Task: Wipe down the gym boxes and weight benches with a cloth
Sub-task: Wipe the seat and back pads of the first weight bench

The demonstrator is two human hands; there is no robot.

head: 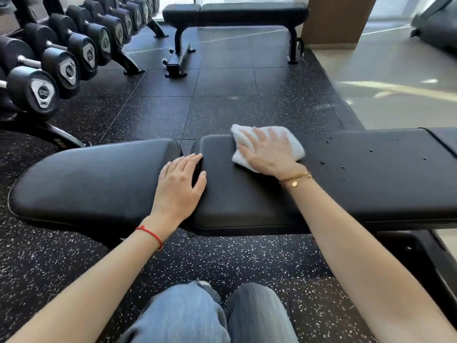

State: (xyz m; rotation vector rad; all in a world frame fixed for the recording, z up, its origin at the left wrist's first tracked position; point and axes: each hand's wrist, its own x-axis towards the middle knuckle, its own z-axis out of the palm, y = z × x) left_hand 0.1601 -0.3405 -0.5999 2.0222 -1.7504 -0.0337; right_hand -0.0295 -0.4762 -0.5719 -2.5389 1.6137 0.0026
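A right hand (268,152) pressed a white cloth (291,142) flat onto the near weight bench (247,199), the left hand (179,179) resting open beside it (droplets (346,154) remained; the far bench (235,11) apparently awaited wiping).

Pretty clearly a gym, free-weights corner. There's a long angled rack of black rubber-ended dumbbells (59,63) with numbered end caps down the left side, black speckled rubber tile flooring (222,100) everywhere, and two black padded vinyl weight benches: one close up (346,179), another flat one (235,11) by the bright windows at the back.
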